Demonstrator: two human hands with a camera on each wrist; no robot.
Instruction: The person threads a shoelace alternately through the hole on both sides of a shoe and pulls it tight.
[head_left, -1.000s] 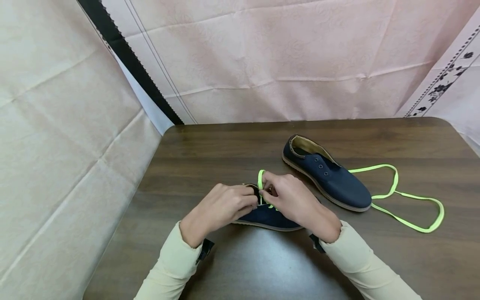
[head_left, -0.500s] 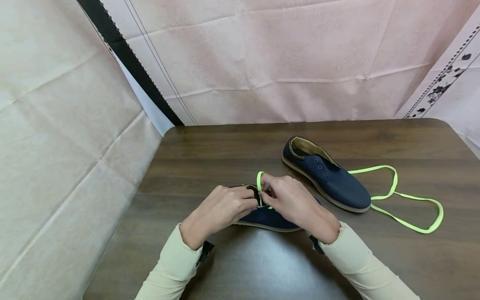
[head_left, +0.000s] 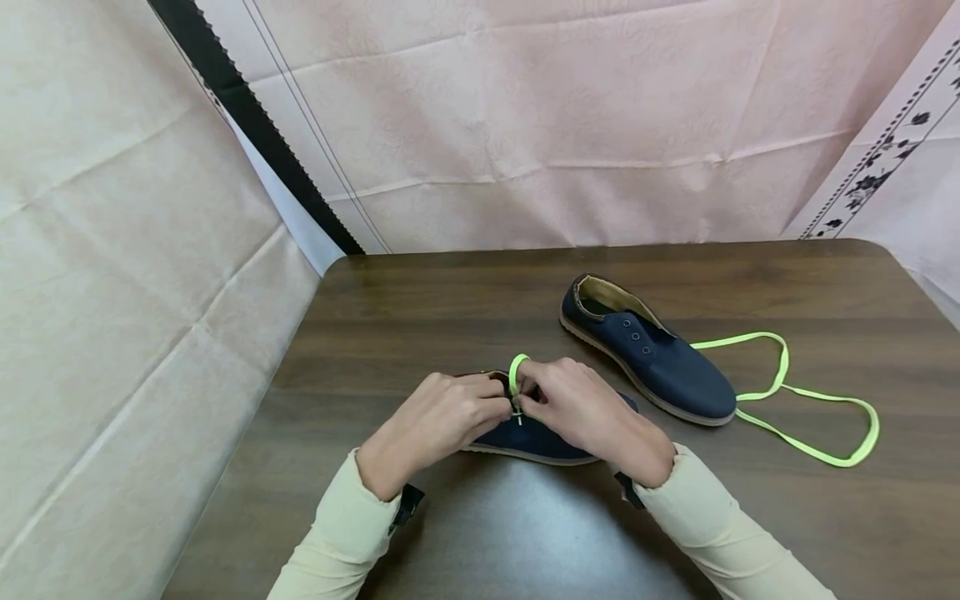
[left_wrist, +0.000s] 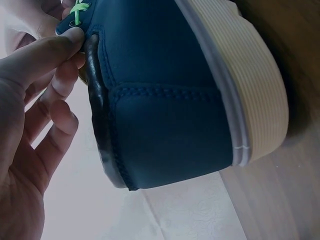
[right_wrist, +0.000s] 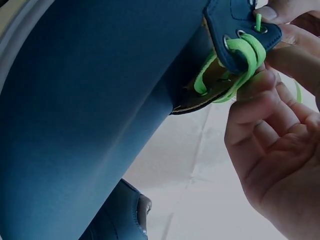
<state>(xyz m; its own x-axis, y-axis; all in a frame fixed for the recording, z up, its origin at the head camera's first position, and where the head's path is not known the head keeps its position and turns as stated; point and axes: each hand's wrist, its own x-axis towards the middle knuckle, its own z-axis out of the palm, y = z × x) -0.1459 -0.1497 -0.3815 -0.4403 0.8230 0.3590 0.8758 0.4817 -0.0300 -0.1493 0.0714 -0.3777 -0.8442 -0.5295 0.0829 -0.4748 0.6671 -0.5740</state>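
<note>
A navy shoe (head_left: 536, 442) lies on the table in front of both hands, toe to the right. My left hand (head_left: 450, 408) pinches the edge of its eyelet flap (left_wrist: 70, 26) between thumb and fingers. A neon green shoelace (right_wrist: 247, 50) runs through the shoe's eyelets, and a short green end pokes out of one eyelet beside the left thumb. My right hand (head_left: 581, 408) holds the lace close under the flap with curled fingers; a loop of it stands above those fingers in the head view. The hands partly hide the shoe's opening.
A second navy shoe (head_left: 648, 354) without lace in its visible eyelets sits behind to the right. Another green lace (head_left: 780, 387) lies looped beside its toe. The brown wooden table (head_left: 420, 300) ends at hanging pale cloth (head_left: 525, 125).
The lace loop by my right fingers has sunk lower, and a short lace end now shows on the flap. My right hand has shifted slightly down and left; the left keeps its grip.
</note>
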